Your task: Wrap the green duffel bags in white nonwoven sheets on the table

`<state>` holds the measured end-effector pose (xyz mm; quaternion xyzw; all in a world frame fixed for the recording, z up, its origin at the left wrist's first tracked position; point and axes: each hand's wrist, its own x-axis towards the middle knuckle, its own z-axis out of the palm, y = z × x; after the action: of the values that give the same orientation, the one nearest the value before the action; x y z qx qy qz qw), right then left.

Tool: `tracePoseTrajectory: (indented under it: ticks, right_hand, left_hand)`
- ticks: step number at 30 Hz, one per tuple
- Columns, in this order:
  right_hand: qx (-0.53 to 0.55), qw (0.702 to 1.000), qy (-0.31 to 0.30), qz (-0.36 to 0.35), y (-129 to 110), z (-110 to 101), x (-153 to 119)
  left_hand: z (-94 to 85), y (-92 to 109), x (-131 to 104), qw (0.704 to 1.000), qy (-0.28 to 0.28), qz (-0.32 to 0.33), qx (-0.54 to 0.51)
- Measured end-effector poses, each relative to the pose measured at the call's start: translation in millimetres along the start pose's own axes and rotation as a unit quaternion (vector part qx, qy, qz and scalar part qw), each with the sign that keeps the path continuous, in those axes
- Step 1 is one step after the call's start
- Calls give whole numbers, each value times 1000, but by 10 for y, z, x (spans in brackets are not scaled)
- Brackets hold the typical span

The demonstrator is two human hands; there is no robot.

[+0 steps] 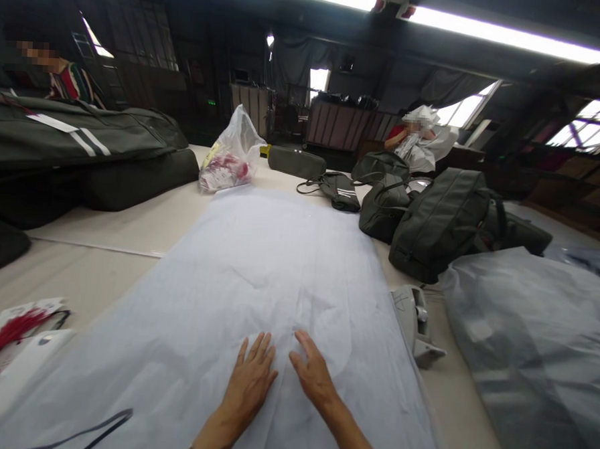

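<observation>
A large, thin, translucent white plastic sheet (pixel 272 263) lies lengthwise over the table, slightly wrinkled. My left hand (pixel 252 376) rests flat on it, fingers spread. Beside it, my right hand (pixel 315 373) is turned inward on the sheet with its fingers stretched out, and nothing shows in its grip. A gap separates the two hands. A dark strap (pixel 103 428) is at the sheet's lower left.
Dark green bags (pixel 438 222) stand along the right, near a grey tape dispenser (pixel 415 321) and a plastic-wrapped bundle (pixel 534 357). More green bags (pixel 128 132) are stacked left, above red-stringed tags (pixel 7 336). A clear bag (pixel 233 157) sits farther back. Two people are beyond.
</observation>
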<state>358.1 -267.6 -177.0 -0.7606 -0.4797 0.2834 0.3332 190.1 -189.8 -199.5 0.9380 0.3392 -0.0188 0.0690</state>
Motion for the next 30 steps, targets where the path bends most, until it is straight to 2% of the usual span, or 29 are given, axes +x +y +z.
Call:
tracePoseTrajectory:
  ticks: [2,4,7,8,10,12,15,18,25,30]
  right_hand:
    - [67,996,60,7,-19,-389,-55]
    - [95,984,149,38,89,-895,-177]
    - [73,936,318,131,495,-1749,-441]
    - [49,919,355,162,673,-2017,-526]
    - [14,887,400,230,1032,-2457,-650]
    - [51,878,389,275,1337,-2725,-691]
    - [154,891,311,293,1614,-2825,-634]
    - [214,895,256,295,1718,-2790,-530]
    - [231,874,271,330,1835,-2834,-276]
    - [216,852,324,350,1837,-2753,-117]
  left_hand:
    - [-54,37,36,999,-26,-16,-8]
    - [-98,61,68,998,-50,-24,-17]
    - [-150,82,113,997,-66,-27,-12]
    - [-167,89,127,997,-70,-28,-6]
    - [-205,103,148,997,-73,-26,4]
    - [-241,115,160,997,-76,-23,12]
    - [-269,121,168,997,-75,-20,24]
    - [-257,112,189,997,-67,-16,41]
    - [-233,97,275,996,-70,-3,62]
    - [-250,113,277,995,-91,-13,39]
